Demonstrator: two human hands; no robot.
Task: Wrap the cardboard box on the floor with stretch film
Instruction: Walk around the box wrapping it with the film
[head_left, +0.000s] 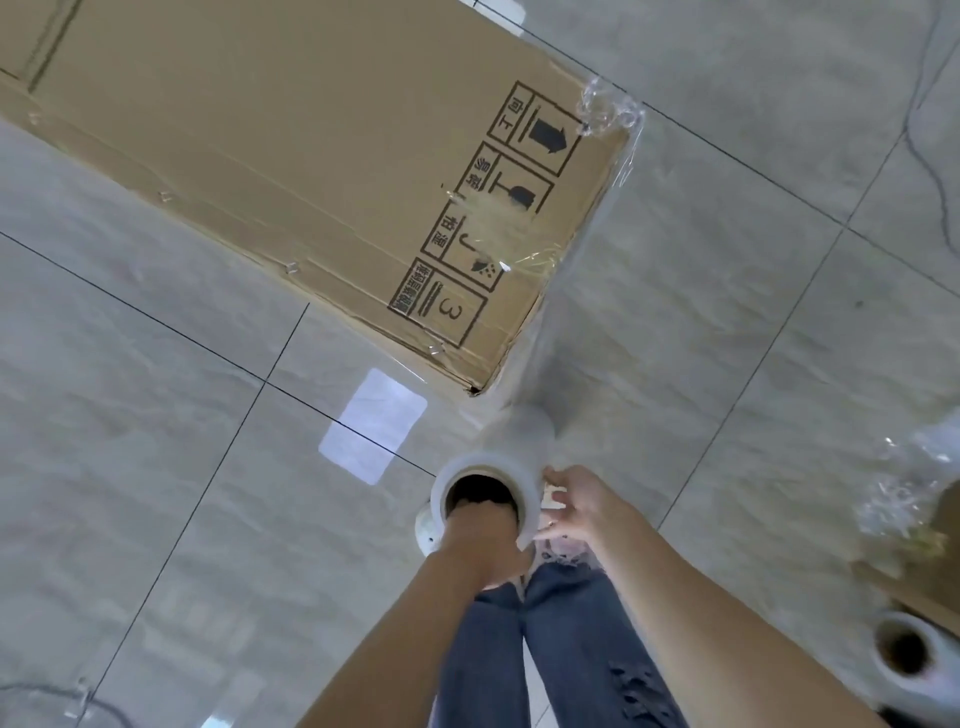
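Hand (480, 540) inside cylindrical film roll (511, 467).

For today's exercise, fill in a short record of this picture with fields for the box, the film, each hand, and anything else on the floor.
box: long cardboard box lying on the tiled floor, handling symbols printed near its end
film: stretch film runs from the box's end to the roll
left hand: left hand fingers pushed into the roll's core
right hand: right hand fingers spread against the roll's side
other: second roll at lower right, beside another film-covered box
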